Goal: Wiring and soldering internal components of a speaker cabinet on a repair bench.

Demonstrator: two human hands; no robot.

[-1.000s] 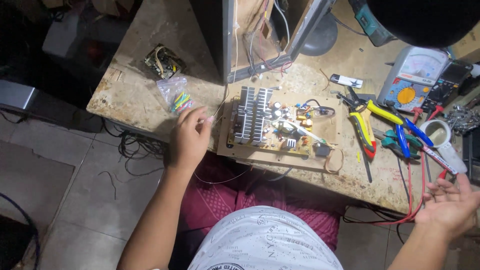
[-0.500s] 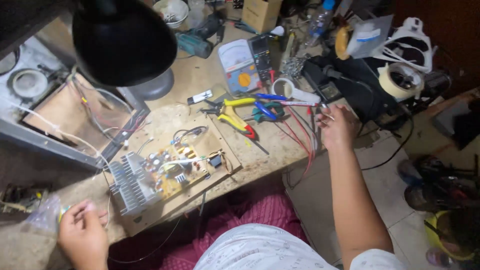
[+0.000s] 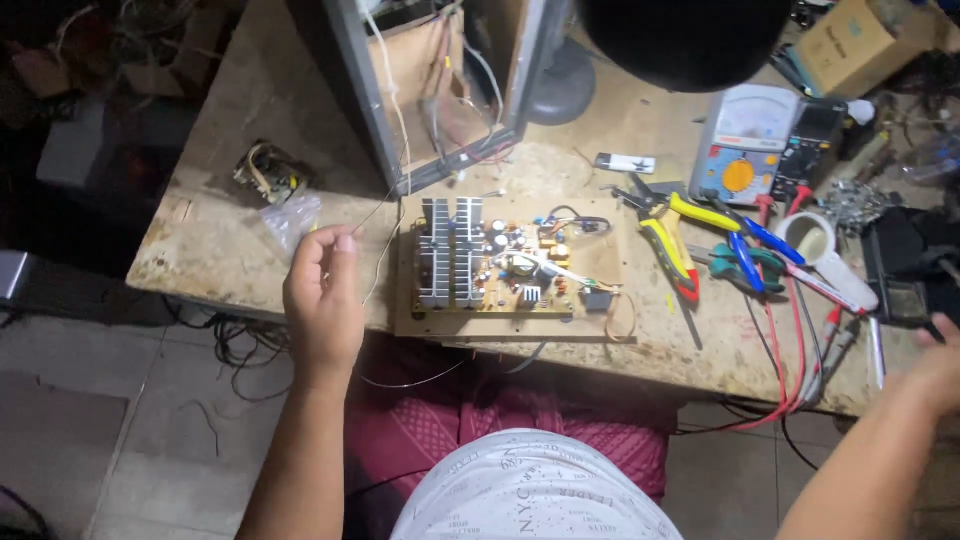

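Here, working from the left, a small clear plastic bag point(image 3: 290, 222) of parts lies at nine o'clock on the desk point(image 3: 215, 245), with a small wound part point(image 3: 265, 172) just beyond it at ten o'clock. The left hand point(image 3: 322, 300) hangs just over the near edge of the desk, its fingertips point(image 3: 335, 240) pinched on a thin bare wire point(image 3: 378, 262) that runs up toward the open metal chassis point(image 3: 440, 85) at twelve o'clock. That hand is closed on the wire, beside the bag and apart from it.

At the centre sits the circuit board point(image 3: 510, 275) on its brown backing sheet, finned heatsink point(image 3: 450, 250) at its left end, parts already mounted across it. No tool touches it, so the board looks assembled yet idle, with the wire not joined to it.

Toward three o'clock lie yellow-handled pliers point(image 3: 675, 240), blue-handled cutters point(image 3: 750, 250), a roll of white tape point(image 3: 808, 235), and red probe leads point(image 3: 780, 340) trailing off the near edge from the analogue meter point(image 3: 745, 150). The right hand point(image 3: 935, 375) is at the far right edge near a dark tool; I cannot tell whether it grips anything. As I judge it, the tools are laid out and the joining work is left.
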